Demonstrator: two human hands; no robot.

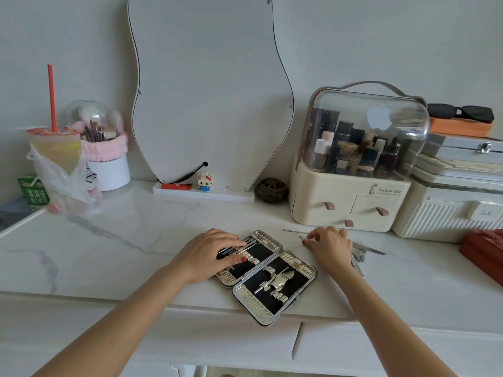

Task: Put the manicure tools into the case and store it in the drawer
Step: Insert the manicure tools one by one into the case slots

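Observation:
An open manicure case [299,270] with silver rims and black lining lies on the marble tabletop near its front edge. My left hand [209,254] rests flat on the case's left half, fingers pressing on tools strapped there. The right half holds a silver clipper [283,278] and a small tool. My right hand [330,244] is just right of the case, pinching a thin metal tool [301,238] by its end. Another thin metal probe [294,231] lies on the table behind it. More metal tools [366,250] lie partly hidden under my right hand.
A cream cosmetics organiser [348,205] with small drawers stands behind my right hand, a white ribbed box [441,216] to its right. A wavy mirror [209,91], a dark round burner [271,190], a drink cup [54,148] and a red pouch [484,254] stand around. Desk drawers [381,346] sit below the tabletop.

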